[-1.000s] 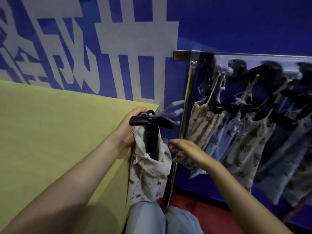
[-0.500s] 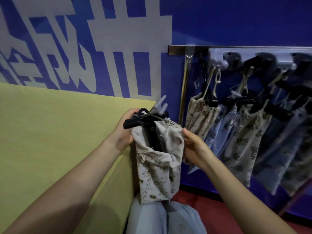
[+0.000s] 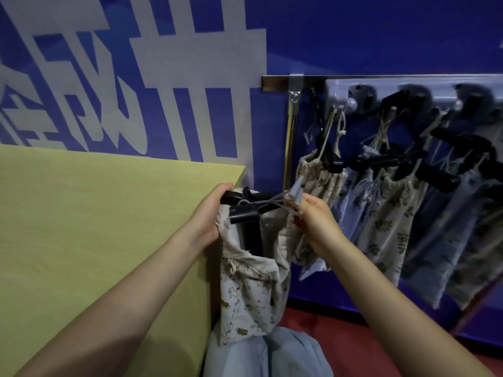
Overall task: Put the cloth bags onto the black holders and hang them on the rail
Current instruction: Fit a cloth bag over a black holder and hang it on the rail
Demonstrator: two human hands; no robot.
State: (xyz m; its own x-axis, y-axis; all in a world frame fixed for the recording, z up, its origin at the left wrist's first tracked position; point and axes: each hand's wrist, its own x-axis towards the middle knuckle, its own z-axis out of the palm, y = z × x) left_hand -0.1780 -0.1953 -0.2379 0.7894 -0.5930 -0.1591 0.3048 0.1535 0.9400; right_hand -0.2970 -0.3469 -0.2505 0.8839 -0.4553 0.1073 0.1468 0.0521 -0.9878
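Since half a second ago the right hand [image 3: 313, 221] has left the side of the cloth bag [image 3: 253, 289] and risen to its mouth, where it now pinches the pale drawstring ends [image 3: 295, 194]. The bag's near side has slipped lower, baring more of the black holder [image 3: 249, 213].

At the left lies the yellow worktop [image 3: 95, 227], with nothing of the task on it. Just past its right edge the left hand [image 3: 209, 213] is curled round the left end of the holder's crossbar, keeping it roughly level. The holder's stem drops straight down into the bag, so the bag's long axis hangs vertical below both hands, its bottom near the person's lap. The cords run from the bag's mouth across the top of the holder to the right hand, fingertips closed on them.

Further right, the rail [image 3: 381, 77] is fixed to the blue wall, above and to the right of the held bag. Several hung bags [image 3: 381, 213] on black holders already crowd it; the nearest hangs just behind the right hand.

The bag seems seated but not yet tied or settled. The coming move likely turns on this: the rail lies up and right of the holder, the right hand is nearer to it, yet the left hand carries the holder. I cannot tell where its hook points.
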